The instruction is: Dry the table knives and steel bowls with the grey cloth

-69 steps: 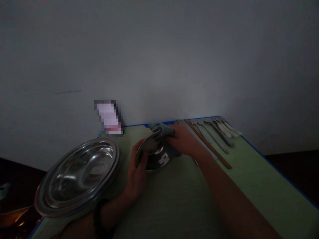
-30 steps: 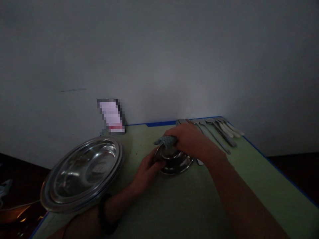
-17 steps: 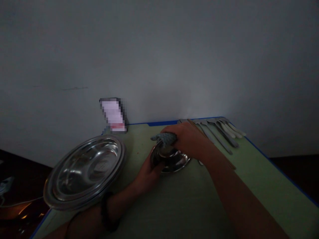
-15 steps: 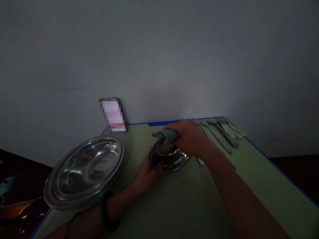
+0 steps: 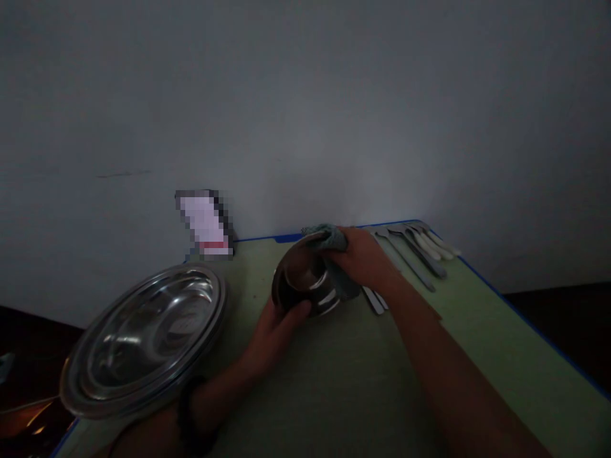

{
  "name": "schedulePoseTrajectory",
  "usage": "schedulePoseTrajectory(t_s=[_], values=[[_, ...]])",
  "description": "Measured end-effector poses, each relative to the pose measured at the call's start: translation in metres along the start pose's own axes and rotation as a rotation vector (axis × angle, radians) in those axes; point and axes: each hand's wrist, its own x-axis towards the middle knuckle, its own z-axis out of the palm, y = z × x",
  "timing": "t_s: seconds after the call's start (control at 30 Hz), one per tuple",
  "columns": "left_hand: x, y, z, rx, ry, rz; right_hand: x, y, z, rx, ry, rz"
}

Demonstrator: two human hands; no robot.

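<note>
A shiny metal bowl point(image 5: 310, 286) is tilted over the middle of the table, its inside facing me. My left hand point(image 5: 279, 327) is closed on its lower left side, the thumb over the near rim and the other fingers hidden behind it. A grey-green cloth point(image 5: 337, 242) is bunched in my right hand point(image 5: 365, 257), closed and pressing it against the bowl's upper right rim. Part of the cloth hangs down below that hand. Beyond my right wrist lies a row of metal cutlery point(image 5: 405, 261), partly hidden by the hand.
Nested large metal basins point(image 5: 143, 343) stand on the left of the green table point(image 5: 286, 407), overhanging its edge. A phone point(image 5: 205, 222) with a blurred screen leans on the wall behind. Several white-handled utensils point(image 5: 436, 245) lie at the far right corner.
The bowl has turned so that more of its inside faces me. My right hand has moved the cloth from the inside to the rim. The view has shifted slightly right.
</note>
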Motion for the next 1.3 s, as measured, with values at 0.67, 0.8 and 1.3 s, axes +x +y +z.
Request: schedulePoseTrajectory(t_s=[0.67,0.8,1.3], values=[[-0.004,-0.016,-0.002,0.15,-0.079,0.104,-0.001,-0.029,0.005,-0.117,-0.14,-0.261],[-0.003,-0.016,-0.002,0.073,-0.093,0.074,-0.001,-0.013,0.011,0.011,-0.065,-0.188],[0.002,-0.019,-0.002,-0.049,0.004,-0.064,-0.014,0.028,0.08,0.258,0.413,0.146]])
